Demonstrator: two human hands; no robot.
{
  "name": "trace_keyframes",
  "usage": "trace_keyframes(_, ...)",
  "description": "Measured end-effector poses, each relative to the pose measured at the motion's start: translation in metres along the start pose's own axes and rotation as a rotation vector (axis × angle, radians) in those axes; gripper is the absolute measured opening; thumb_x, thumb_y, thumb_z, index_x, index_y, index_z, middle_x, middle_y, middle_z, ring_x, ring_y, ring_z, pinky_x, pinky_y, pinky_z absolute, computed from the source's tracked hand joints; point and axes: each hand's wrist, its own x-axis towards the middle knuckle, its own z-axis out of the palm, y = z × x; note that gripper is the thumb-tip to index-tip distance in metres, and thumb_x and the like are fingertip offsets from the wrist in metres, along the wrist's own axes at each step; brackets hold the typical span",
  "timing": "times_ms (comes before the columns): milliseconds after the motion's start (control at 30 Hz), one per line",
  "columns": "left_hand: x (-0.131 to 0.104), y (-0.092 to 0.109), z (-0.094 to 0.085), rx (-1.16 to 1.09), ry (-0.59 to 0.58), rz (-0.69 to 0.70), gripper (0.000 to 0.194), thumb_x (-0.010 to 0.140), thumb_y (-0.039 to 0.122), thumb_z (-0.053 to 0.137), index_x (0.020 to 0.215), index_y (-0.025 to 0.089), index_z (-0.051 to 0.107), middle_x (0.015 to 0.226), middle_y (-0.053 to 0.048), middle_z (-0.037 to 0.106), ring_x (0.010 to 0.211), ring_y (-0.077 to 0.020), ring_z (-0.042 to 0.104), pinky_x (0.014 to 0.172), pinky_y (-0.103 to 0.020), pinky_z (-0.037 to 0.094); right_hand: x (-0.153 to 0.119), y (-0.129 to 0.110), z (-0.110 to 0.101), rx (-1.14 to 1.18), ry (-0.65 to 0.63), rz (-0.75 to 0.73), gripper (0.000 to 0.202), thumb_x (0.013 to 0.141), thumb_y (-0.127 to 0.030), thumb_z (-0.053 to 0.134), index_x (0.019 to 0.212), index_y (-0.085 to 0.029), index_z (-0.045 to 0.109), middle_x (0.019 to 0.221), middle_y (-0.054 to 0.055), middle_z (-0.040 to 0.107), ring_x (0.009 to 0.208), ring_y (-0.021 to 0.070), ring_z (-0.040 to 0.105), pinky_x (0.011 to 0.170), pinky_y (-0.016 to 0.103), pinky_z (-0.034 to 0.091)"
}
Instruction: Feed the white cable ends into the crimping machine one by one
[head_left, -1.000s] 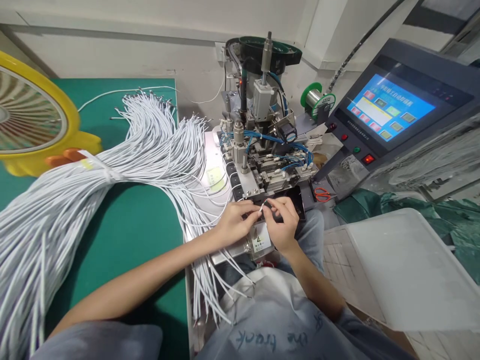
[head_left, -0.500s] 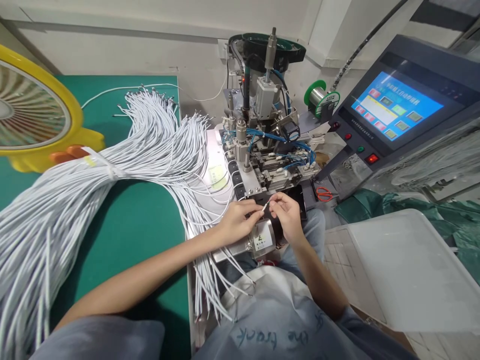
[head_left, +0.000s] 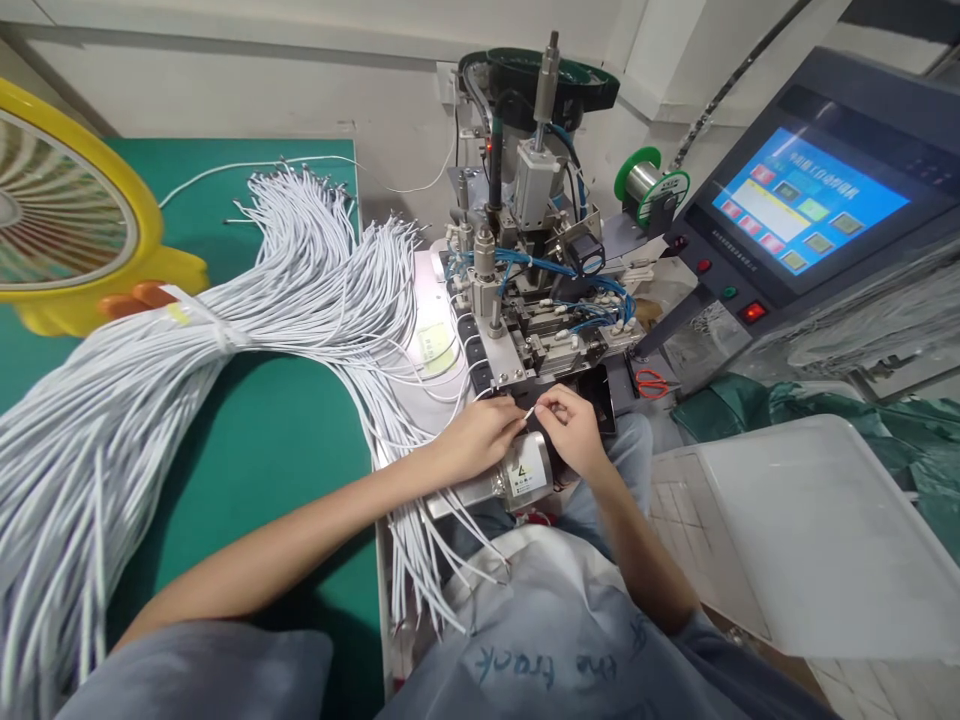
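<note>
1. One white cable bundle (head_left: pixel 292 320) across green table (head_left: pixel 296 440).
2. Dark bowl (head_left: pixel 596 92) atop machine (head_left: pixel 538 185): I cannot see its contents.
3. My left hand (head_left: pixel 484 435), right hand (head_left: pixel 571 430): narrowed to fingertip pinches.
4. Green spool (head_left: pixel 624 172) holds silvery wire (head_left: pixel 643 182).
5. White cable end (head_left: pixel 529 412): gripped between both hands' fingertips.

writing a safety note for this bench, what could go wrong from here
The small white piece, pinched in the fingers of the left hand and right hand, might slip. Both hands are right in front of the machine, so a finger could get caught if its parts moved. Loose ends of the white cables hang close to the grey top and might snag.
</note>
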Motion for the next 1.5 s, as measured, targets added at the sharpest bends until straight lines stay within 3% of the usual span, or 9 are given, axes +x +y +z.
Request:
trace_keyframes(100, 0.001, -0.003, 0.004, 0.254, -0.126, -0.054, 0.028, 0.089, 0.016, 0.037, 0.088, 0.01, 0.064, 0.081, -0.008, 0.056, 0.061, -0.0135, 0.054, 0.057, -0.025, 0.043, 0.002, 0.016, -0.004, -0.09, -0.137, 0.012, 0.014, 0.081, -0.022, 0.048, 0.072, -0.016, 0.056, 0.073, 0.001, 0.052, 0.067, 0.012, 0.05, 0.056, 0.021, 0.04)
trace_keyframes(233, 0.001, -0.005, 0.009, 0.393, -0.185, -0.087, 0.026, 0.087, 0.013, 0.037, 0.092, 0.009, 0.062, 0.086, -0.01, 0.056, 0.061, -0.0155, 0.057, 0.056, -0.028, 0.045, 0.002, 0.033, -0.001, -0.138, -0.151, 0.024, 0.018, 0.084, -0.024, 0.044, 0.075, -0.016, 0.058, 0.075, 0.002, 0.053, 0.071, 0.013, 0.051, 0.058, 0.022, 0.04)
trace_keyframes(433, 0.001, -0.003, 0.009, 0.449, -0.195, -0.094, 0.036, 0.085, 0.009, 0.038, 0.115, 0.014, 0.057, 0.087, -0.009, 0.056, 0.06, -0.0157, 0.058, 0.057, -0.028, 0.048, 0.005, 0.042, 0.007, -0.152, -0.116, 0.058, 0.018, 0.081, -0.026, 0.046, 0.071, -0.016, 0.058, 0.072, 0.002, 0.058, 0.069, 0.0144, 0.053, 0.061, 0.024, 0.041)
trace_keyframes(600, 0.001, -0.004, 0.009, 0.442, -0.209, -0.1, 0.035, 0.085, 0.007, 0.038, 0.112, 0.014, 0.059, 0.09, -0.009, 0.054, 0.059, -0.0133, 0.058, 0.057, -0.027, 0.048, 0.008, 0.041, 0.007, -0.145, -0.124, 0.102, 0.019, 0.079, -0.029, 0.048, 0.07, -0.017, 0.059, 0.071, 0.002, 0.061, 0.069, 0.0153, 0.054, 0.066, 0.027, 0.042)
trace_keyframes(900, 0.0, -0.014, 0.007, 0.5, -0.24, -0.021, 0.042, 0.082, 0.002, 0.039, 0.118, 0.016, 0.055, 0.098, -0.01, 0.053, 0.063, -0.0145, 0.059, 0.059, -0.028, 0.047, 0.011, 0.046, 0.01, -0.019, -0.148, 0.203, 0.019, 0.075, -0.033, 0.049, 0.068, -0.017, 0.056, 0.063, 0.0, 0.057, 0.061, 0.0141, 0.051, 0.058, 0.025, 0.041)
trace_keyframes(1200, 0.001, -0.013, 0.002, 0.475, -0.27, -0.007, 0.037, 0.083, 0.004, 0.039, 0.115, 0.014, 0.056, 0.097, -0.01, 0.054, 0.062, -0.0145, 0.059, 0.059, -0.028, 0.048, 0.005, 0.054, 0.018, 0.062, -0.049, 0.221, 0.021, 0.075, -0.036, 0.048, 0.072, -0.016, 0.056, 0.061, 0.001, 0.056, 0.054, 0.0129, 0.05, 0.05, 0.025, 0.041)
trace_keyframes(1500, 0.0, -0.012, 0.002, 0.525, -0.274, 0.017, 0.04, 0.083, 0.003, 0.037, 0.117, 0.013, 0.054, 0.096, -0.01, 0.054, 0.061, -0.0168, 0.06, 0.055, -0.03, 0.048, 0.009, 0.057, 0.015, -0.022, -0.093, 0.145, 0.021, 0.08, -0.035, 0.048, 0.072, -0.017, 0.055, 0.07, 0.002, 0.058, 0.067, 0.0155, 0.054, 0.064, 0.028, 0.045)
